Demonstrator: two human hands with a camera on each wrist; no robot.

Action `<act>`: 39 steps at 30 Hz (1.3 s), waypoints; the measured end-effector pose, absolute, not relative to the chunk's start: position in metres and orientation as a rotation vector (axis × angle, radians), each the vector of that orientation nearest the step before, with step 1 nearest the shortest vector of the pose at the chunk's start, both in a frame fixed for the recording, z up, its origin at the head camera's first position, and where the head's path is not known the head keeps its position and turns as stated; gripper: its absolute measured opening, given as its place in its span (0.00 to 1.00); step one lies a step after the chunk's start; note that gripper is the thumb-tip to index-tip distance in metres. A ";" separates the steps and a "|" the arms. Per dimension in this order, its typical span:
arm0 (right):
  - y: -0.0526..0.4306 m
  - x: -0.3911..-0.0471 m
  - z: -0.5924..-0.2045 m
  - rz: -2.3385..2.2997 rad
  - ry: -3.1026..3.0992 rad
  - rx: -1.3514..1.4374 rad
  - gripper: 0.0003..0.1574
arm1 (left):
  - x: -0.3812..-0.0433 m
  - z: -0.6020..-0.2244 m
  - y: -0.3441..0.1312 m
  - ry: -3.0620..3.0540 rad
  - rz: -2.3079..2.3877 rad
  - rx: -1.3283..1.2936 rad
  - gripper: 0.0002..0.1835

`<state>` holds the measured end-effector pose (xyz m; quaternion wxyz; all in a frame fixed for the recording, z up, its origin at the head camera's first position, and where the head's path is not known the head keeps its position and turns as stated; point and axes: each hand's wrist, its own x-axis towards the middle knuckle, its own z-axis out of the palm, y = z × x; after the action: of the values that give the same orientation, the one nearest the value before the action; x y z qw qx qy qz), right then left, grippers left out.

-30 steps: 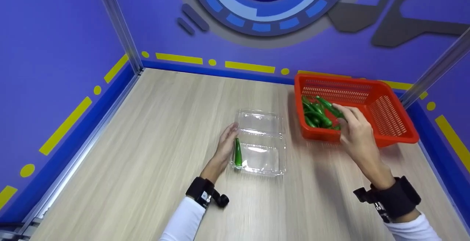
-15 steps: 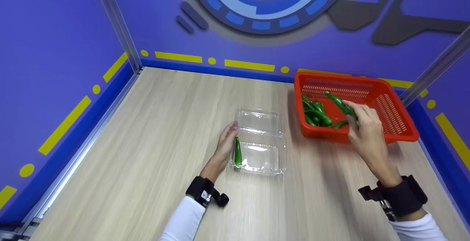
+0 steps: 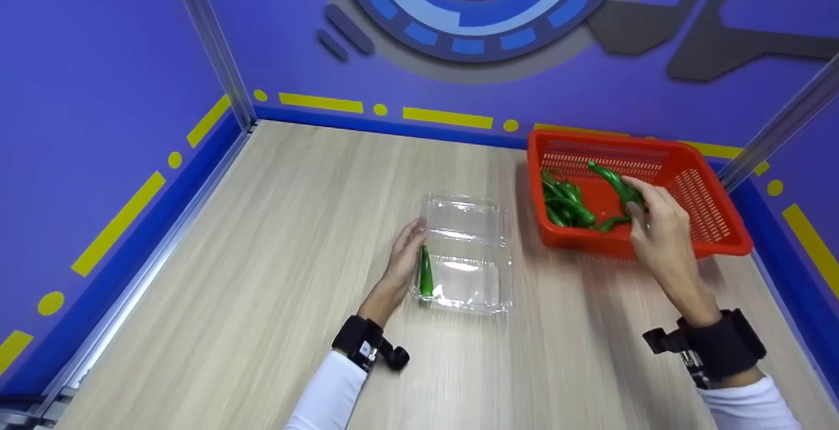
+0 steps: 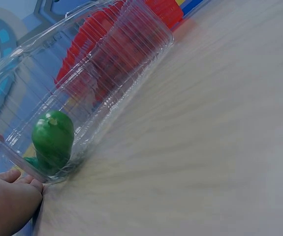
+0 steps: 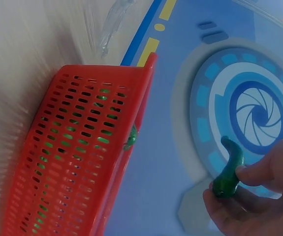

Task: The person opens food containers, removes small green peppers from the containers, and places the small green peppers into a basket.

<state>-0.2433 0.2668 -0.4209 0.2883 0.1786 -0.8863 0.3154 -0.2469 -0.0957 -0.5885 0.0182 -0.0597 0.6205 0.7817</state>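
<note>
Above the red basket, my right hand pinches a green chili pepper between thumb and fingers. The right wrist view shows this curved pepper raised outside the basket's rim. My left hand rests along the left side of a clear plastic clamshell container, its fingers touching the edge by the hinge. Lengthwise against that container's left wall lies one green pepper, whose thick end faces the left wrist camera. The container's lid is folded back, away from me.
Several more green peppers are piled in the basket's left part, with another near its front wall. A wooden tabletop carries everything. Blue printed panels close off the back and both sides.
My right hand has moved right over the basket, with the pinched pepper drawn away from the pile. My left hand, the container and its pepper have stayed in place.
</note>
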 end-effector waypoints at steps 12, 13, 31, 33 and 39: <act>0.277 -0.266 -0.431 0.960 -2.466 0.418 0.25 | -0.248 -0.585 -0.097 1.926 2.413 -0.157 0.33; 0.278 -0.268 -0.432 0.967 -2.476 0.415 0.25 | -0.248 -0.585 -0.097 1.928 2.410 -0.156 0.33; 0.292 -0.295 -0.464 0.903 -2.622 0.339 0.21 | -0.248 -0.587 -0.094 1.927 2.435 -0.192 0.31; 0.291 -0.297 -0.468 0.891 -2.624 0.337 0.21 | -0.248 -0.587 -0.094 1.926 2.440 -0.196 0.31; 0.293 -0.302 -0.473 0.857 -2.757 0.363 0.21 | -0.248 -0.589 -0.095 1.912 2.456 -0.194 0.32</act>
<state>-0.3021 0.2932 -0.4731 0.1157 0.1240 -0.9411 0.2925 -0.2478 -0.0952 -0.5885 0.0115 -0.0624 0.6132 0.7874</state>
